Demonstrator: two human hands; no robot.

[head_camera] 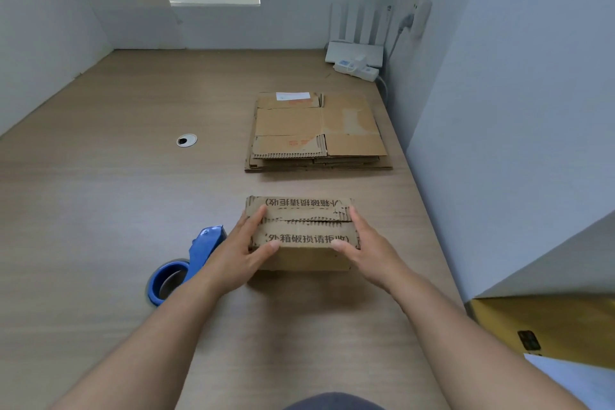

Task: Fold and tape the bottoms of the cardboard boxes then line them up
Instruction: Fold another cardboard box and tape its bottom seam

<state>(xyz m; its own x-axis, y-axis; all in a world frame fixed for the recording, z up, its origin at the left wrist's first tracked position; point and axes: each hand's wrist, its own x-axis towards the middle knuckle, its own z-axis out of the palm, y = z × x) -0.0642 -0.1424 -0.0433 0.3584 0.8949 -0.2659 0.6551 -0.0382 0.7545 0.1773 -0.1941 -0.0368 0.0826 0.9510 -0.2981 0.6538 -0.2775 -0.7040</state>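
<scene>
Gripped at either end by left hand (243, 253) and right hand (362, 246), fingers curled over the folded flaps, thumbs on the near wall: cardboard box (303, 230), standing on the wooden desk (133, 193), seam upward. Just left, partly behind the left forearm: blue tape dispenser (189, 263). Farther back: stack of flattened cardboard boxes (316, 133); beyond, router (354, 51) and power strip (356, 69).

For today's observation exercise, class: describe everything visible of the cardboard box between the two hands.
The box is brown corrugated cardboard with ragged flap edges. Two flaps are folded shut, meeting at a middle seam with no tape visible; each bears dark printed characters. It stands on the table, the left hand and right hand gripping its ends.
</scene>
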